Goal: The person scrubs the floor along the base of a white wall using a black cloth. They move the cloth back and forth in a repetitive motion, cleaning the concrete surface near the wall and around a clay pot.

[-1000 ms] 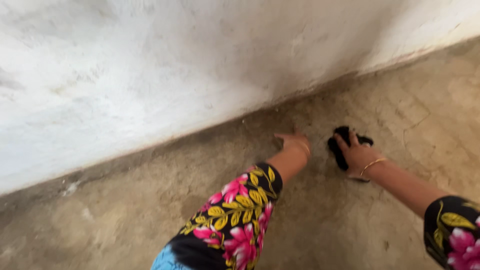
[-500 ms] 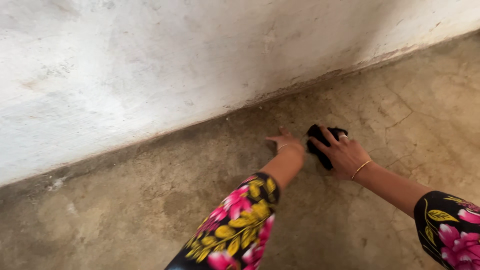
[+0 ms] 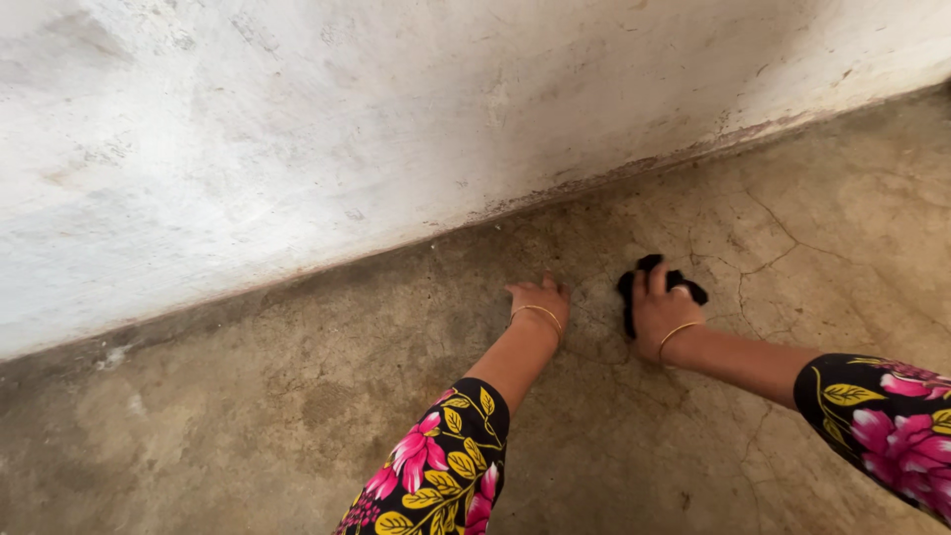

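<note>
**Two hands low on a cracked concrete floor, one pressing a black cloth**

The right hand (image 3: 662, 315) lies palm down on a small, crumpled black cloth (image 3: 684, 284), its grip pressed flat over the fabric with the fingers (image 3: 656, 278) stretched forward across it. Dark folds of the cloth stick out ahead of the fingertips and to either side of them, and the cloth itself sits on the rough, stained grey-brown concrete floor (image 3: 297, 416). A thin gold bangle (image 3: 678, 331) circles the wrist just behind that hand.

The left hand (image 3: 540, 300) rests just beside it, on the side away from the cloth, palm down on the bare floor. Its grip holds nothing; the fingers lie close together and flat, pointing toward the wall. A second thin gold bangle (image 3: 536, 313) sits on this wrist. The two hands are near each other but apart, with a strip of floor between them.

Behind both hands the forearms run back into black sleeves printed with pink flowers and yellow leaves (image 3: 436, 476).

Ahead of both grips, a worn whitewashed plaster wall (image 3: 347, 129) meets the floor along a dirty, darkened seam (image 3: 614, 178) that slants across the view. Fine cracks (image 3: 773, 248) branch through the concrete beyond and to the outer side of the right hand.
</note>
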